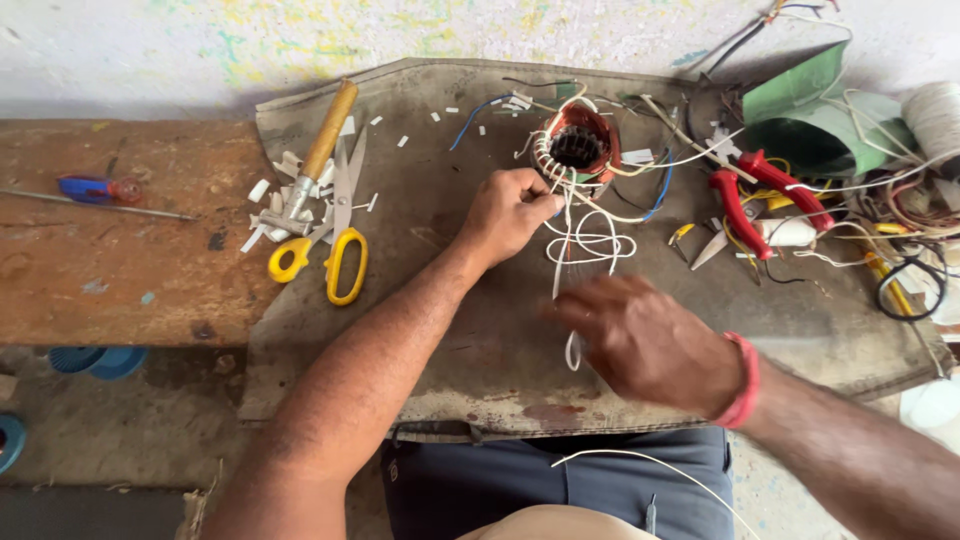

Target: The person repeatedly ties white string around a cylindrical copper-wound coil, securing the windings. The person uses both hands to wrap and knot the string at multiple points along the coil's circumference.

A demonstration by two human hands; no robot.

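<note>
A round motor stator (579, 146) with copper-coloured windings and white lacing sits at the back of a grey mat (440, 250). My left hand (508, 212) rests against its near side, fingers pinched on white cord (590, 245) that loops down the mat. My right hand (650, 342), with a red band at the wrist, is blurred and hovers over the lower end of that cord; whether it grips the cord is unclear.
Yellow-handled scissors (335, 255) and a wooden-handled tool (318, 155) lie at the left among white scraps. Red-handled pliers (760, 195), wires, green sheet (810, 110) and a thread spool (935, 115) crowd the right. A screwdriver (95, 190) lies on the rusty bench.
</note>
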